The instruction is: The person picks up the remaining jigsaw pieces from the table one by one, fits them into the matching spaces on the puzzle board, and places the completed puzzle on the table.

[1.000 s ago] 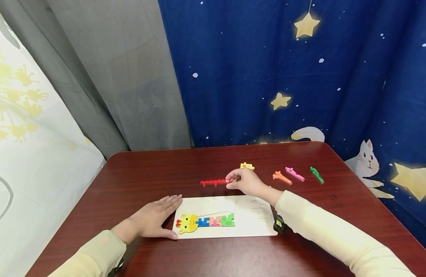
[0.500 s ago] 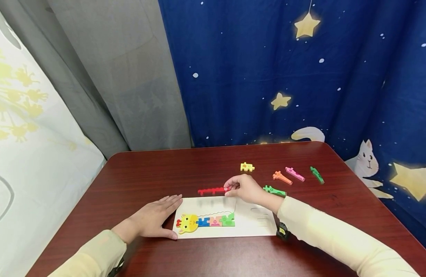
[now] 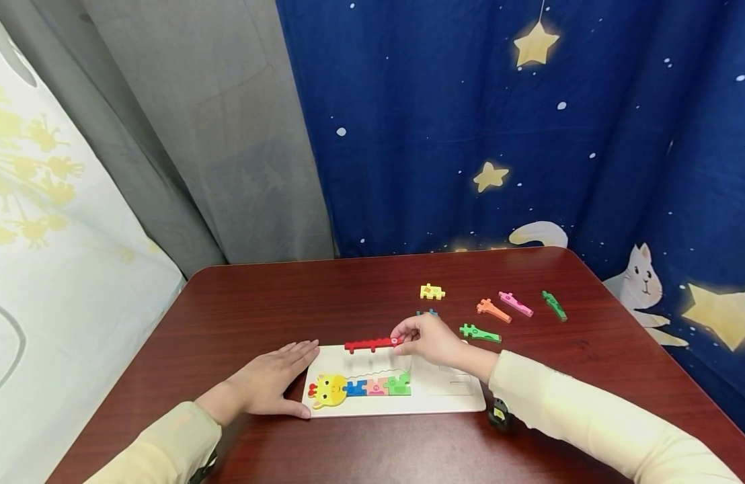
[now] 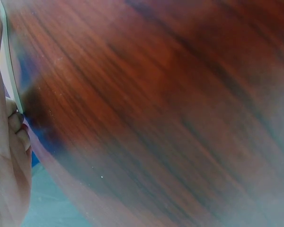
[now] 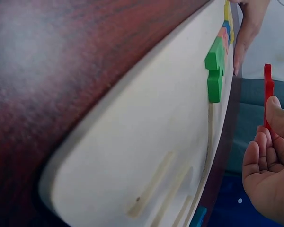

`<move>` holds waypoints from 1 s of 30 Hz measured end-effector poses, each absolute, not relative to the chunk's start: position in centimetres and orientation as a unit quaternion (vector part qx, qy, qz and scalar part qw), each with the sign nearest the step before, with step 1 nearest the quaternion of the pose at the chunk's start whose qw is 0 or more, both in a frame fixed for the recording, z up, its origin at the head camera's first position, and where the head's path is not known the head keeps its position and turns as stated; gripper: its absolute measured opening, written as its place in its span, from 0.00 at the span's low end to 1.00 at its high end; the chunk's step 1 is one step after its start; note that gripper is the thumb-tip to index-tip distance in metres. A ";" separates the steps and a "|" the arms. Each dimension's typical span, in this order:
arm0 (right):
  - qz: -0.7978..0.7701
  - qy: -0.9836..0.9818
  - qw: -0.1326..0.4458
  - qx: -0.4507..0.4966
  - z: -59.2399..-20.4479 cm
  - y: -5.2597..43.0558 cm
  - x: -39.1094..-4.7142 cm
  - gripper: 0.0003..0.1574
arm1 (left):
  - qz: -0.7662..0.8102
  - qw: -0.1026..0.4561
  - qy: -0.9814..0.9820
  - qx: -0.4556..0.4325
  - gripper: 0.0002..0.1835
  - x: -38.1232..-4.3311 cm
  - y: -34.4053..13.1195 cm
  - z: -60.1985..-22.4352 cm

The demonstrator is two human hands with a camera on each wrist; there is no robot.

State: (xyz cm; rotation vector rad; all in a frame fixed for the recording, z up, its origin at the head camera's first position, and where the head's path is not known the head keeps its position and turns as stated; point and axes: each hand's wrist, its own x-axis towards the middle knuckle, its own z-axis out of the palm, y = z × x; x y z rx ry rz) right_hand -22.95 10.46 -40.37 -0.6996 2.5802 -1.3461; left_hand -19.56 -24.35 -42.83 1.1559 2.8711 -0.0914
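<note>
The red notched puzzle piece [image 3: 370, 345] is held raised at the far edge of the puzzle board [image 3: 436, 401], lengthwise to it, its shadow falling on the board. The right hand [image 3: 432, 341] pinches the piece's right end between thumb and fingers; the forearm reaches in from the right, across the board's right part. The left hand [image 3: 266, 380] lies at the board's left end, palm down, fingers extended and gripping nothing, thumb at the near corner.

Seated on the board, left to right: yellow giraffe head [image 3: 329, 391], blue piece [image 3: 356, 388], salmon piece [image 3: 377, 386] and green piece [image 3: 399, 384]. A wavy line is marked just beyond them.

Loose on the table [image 3: 276, 296] beyond the board: yellow piece [image 3: 432, 292], orange piece [image 3: 493, 310], pink piece [image 3: 516, 304], dark green piece [image 3: 555, 306] and light green piece [image 3: 480, 333]. A second blue piece [image 3: 427, 312] is mostly hidden behind the right hand.
</note>
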 end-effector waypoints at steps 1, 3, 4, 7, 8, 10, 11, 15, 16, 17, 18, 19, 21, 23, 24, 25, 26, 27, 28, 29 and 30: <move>-0.449 0.859 0.077 -0.233 -40.4 10.5 -22.9 0.08 | -0.030 0.024 0.927 0.372 0.61 -19.6 -24.3 -42.8; -0.450 0.858 0.081 -0.234 -40.6 10.4 -22.7 0.07 | -0.030 0.022 0.927 0.373 0.61 -19.6 -24.3 -42.9; -0.450 0.858 0.082 -0.234 -40.7 10.4 -22.6 0.07 | -0.030 0.021 0.927 0.374 0.61 -19.6 -24.3 -42.9; -0.452 0.856 0.088 -0.237 -41.0 10.3 -22.5 0.07 | -0.029 0.017 0.926 0.376 0.61 -19.6 -24.3 -42.9; -0.452 0.855 0.089 -0.239 -41.1 10.3 -22.4 0.07 | -0.029 0.016 0.926 0.376 0.61 -19.6 -24.3 -43.0; -0.451 0.854 0.092 -0.244 -41.2 10.3 -22.2 0.07 | -0.030 0.016 0.926 0.376 0.61 -19.6 -24.3 -43.0; -0.451 0.853 0.093 -0.246 -41.3 10.3 -22.2 0.08 | -0.031 0.017 0.926 0.375 0.61 -19.6 -24.3 -43.0; -0.451 0.850 0.095 -0.257 -41.6 10.2 -21.9 0.08 | -0.032 0.025 0.928 0.370 0.61 -19.7 -24.3 -43.0; -0.451 0.849 0.095 -0.258 -41.6 10.2 -21.9 0.08 | -0.033 0.028 0.929 0.367 0.61 -19.7 -24.3 -43.0; -0.452 0.848 0.095 -0.259 -41.7 10.2 -21.8 0.08 | -0.034 0.030 0.929 0.366 0.61 -19.7 -24.3 -43.0; -0.452 0.848 0.095 -0.259 -41.8 10.2 -21.8 0.08 | -0.034 0.031 0.930 0.366 0.61 -19.7 -24.3 -43.0; -0.453 0.848 0.095 -0.259 -41.9 10.1 -21.7 0.08 | -0.035 0.031 0.929 0.366 0.61 -19.7 -24.3 -43.0; -0.452 0.849 0.096 -0.256 -42.0 10.1 -21.6 0.08 | -0.035 0.029 0.929 0.368 0.61 -19.7 -24.2 -43.0; -0.449 0.850 0.096 -0.256 -42.1 10.1 -21.6 0.08 | -0.035 0.028 0.928 0.370 0.61 -19.7 -24.3 -43.0; -0.448 0.851 0.095 -0.257 -42.1 10.1 -21.5 0.08 | -0.035 0.027 0.928 0.370 0.61 -19.7 -24.3 -43.0; -0.446 0.852 0.094 -0.258 -42.1 10.1 -21.5 0.08 | -0.034 0.026 0.928 0.371 0.61 -19.7 -24.3 -43.0; -0.445 0.852 0.094 -0.260 -42.2 10.1 -21.4 0.07 | -0.034 0.026 0.927 0.371 0.61 -19.7 -24.3 -43.0; -0.443 0.853 0.093 -0.261 -42.2 10.1 -21.4 0.07 | -0.033 0.026 0.927 0.372 0.61 -19.7 -24.3 -43.0; -0.441 0.853 0.092 -0.264 -42.2 10.1 -21.4 0.07 | -0.032 0.023 0.927 0.374 0.61 -19.6 -24.3 -43.0; -0.440 0.853 0.092 -0.266 -42.3 10.1 -21.4 0.07 | -0.031 0.021 0.926 0.375 0.61 -19.7 -24.3 -43.0; -0.439 0.853 0.091 -0.267 -42.3 10.1 -21.4 0.07 | -0.031 0.019 0.926 0.377 0.61 -19.7 -24.3 -43.0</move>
